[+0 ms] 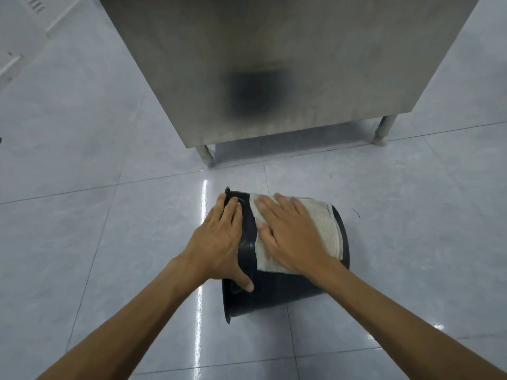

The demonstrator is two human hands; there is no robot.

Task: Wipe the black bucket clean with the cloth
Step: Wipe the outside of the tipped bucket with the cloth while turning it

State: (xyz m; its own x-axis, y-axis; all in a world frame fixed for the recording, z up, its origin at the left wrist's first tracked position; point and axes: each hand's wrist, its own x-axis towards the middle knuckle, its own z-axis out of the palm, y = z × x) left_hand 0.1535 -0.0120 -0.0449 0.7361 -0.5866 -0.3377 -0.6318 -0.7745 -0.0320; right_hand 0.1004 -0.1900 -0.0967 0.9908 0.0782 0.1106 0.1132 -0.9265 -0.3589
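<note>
The black bucket [274,292] lies on its side on the tiled floor, its rim to the left and its base to the right. A cream cloth [326,223] is spread over the bucket's upper side. My right hand [290,234] presses flat on the cloth with fingers spread. My left hand [222,239] rests on the bucket near the rim, fingers over the top edge and thumb down the side, holding it steady. The bucket's inside is hidden.
A stainless steel cabinet [274,64] on short legs stands just beyond the bucket; one leg [207,156] is at the left, another [382,131] at the right. Glossy grey floor tiles [109,242] surround the bucket.
</note>
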